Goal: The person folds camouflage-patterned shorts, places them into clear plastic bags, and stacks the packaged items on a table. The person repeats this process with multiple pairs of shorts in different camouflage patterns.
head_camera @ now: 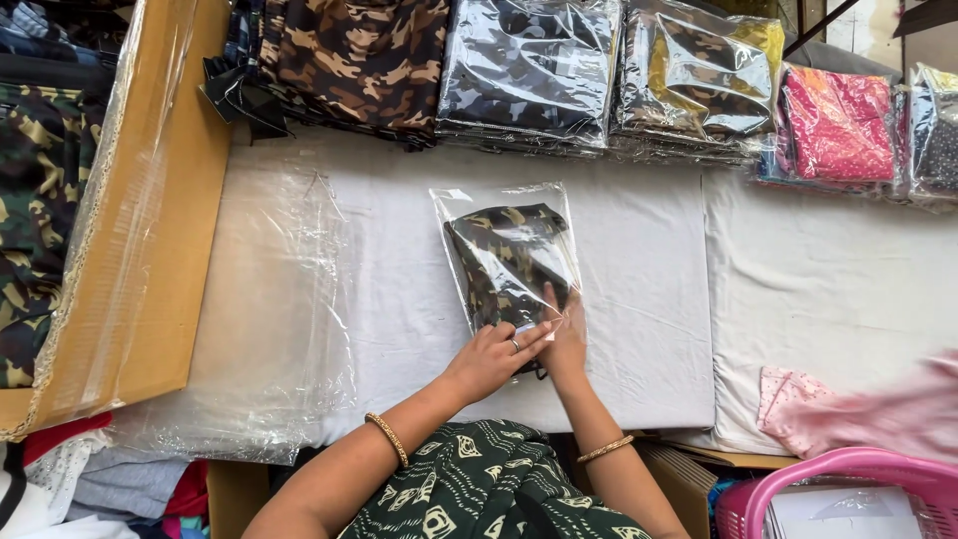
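Left grip [491,357]: my fingers lie flat, released, pressing the near edge of the clear bag [511,262] holding a folded camouflage garment [509,258]. Right grip [565,334]: flat alongside, touching the same edge. The bag lies on the white desk [639,299], extending away from both grips. Bagged stacks [609,75] sit beyond.

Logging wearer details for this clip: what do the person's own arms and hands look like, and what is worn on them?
Both forearms are bare, with no sleeves in view. The left hand has a ring on one finger and a beaded gold bangle on its wrist. The right hand has a thin gold bangle on its wrist. No gloves or watch.
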